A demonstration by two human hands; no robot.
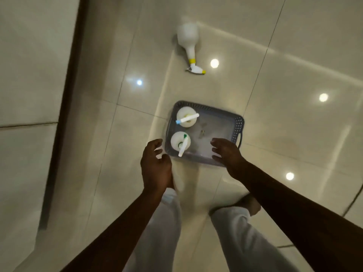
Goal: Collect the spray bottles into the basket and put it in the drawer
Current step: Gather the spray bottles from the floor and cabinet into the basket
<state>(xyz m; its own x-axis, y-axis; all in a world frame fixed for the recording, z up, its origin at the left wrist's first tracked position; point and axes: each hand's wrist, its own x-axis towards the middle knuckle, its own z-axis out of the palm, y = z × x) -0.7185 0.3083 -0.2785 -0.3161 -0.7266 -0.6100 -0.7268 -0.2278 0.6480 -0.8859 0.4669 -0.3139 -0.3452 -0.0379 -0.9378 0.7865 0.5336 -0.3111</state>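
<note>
A person stands over a grey slotted basket (238,124) on a glossy tiled floor (294,79), both hands hanging above its near edge. Two white spray bottles stand upright in the basket's left half: the blue-tipped bottle (186,119) toward 11 o'clock, the green-tipped bottle (180,141) toward 8 o'clock. A third, the yellow-collared bottle (189,43), lies on its side on the tiles well beyond the basket at 12 o'clock, nozzle pointing back toward the person. The step in hand appears to be fetching that last bottle; it would go best by stepping around the basket rather than over it, gripping the fallen bottle at the neck below the yellow collar, and standing it in the empty right half so the load balances for carrying. The left hand (155,165) is loosely curled, fingers (158,144) half bent, holding nothing. The right hand (225,152) is likewise half open and empty, poised over the basket's near rim; whether it brushes the rim cannot be told. No drawer is in view.
</note>
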